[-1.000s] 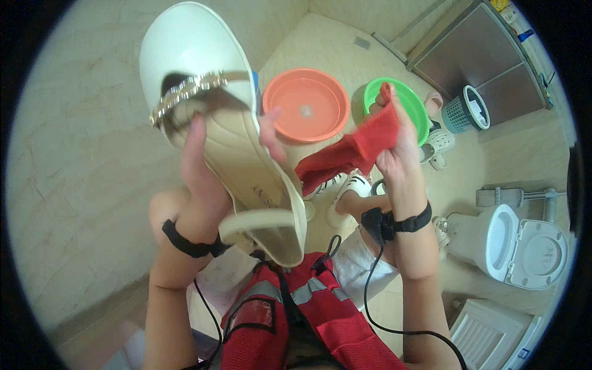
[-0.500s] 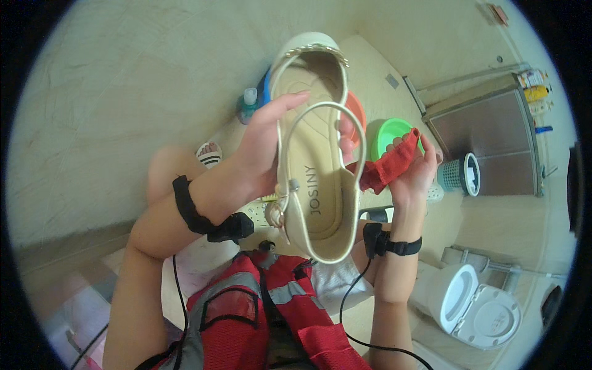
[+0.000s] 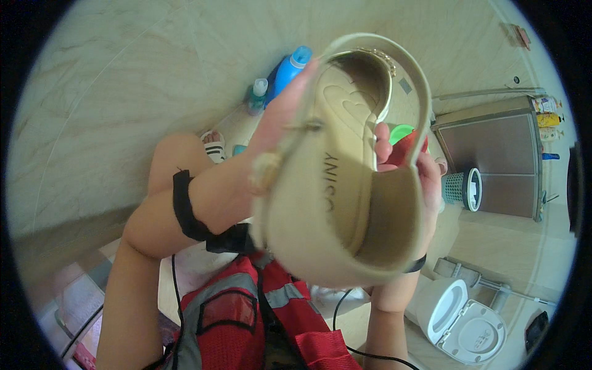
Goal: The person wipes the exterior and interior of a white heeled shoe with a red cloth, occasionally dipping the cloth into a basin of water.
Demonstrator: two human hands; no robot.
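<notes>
A cream closed-toe sandal (image 3: 348, 176), with a gold chain across its toe and a looped ankle strap, is held up before me, heel toward me and toe away. My left hand (image 3: 285, 117) grips it along its left side, with fingertips showing at the right edge of the insole. A red cloth (image 3: 408, 148) shows behind the strap at the sandal's right. Around it curl the fingers of my right hand (image 3: 430, 177), partly hidden behind the sandal. Whether the cloth touches the sandal I cannot tell.
A blue bottle (image 3: 286, 75) and a green pump bottle (image 3: 257, 97) stand by the left wall. Beyond the sandal is a green basin (image 3: 401, 132). To the right are a waste basket (image 3: 454, 187) and a toilet (image 3: 445, 308) with its lid raised. Cables hang from both forearms.
The sandal has come closer and tilted, its heel now large in view. My right hand with the red cloth has moved in behind the sandal's right side.
</notes>
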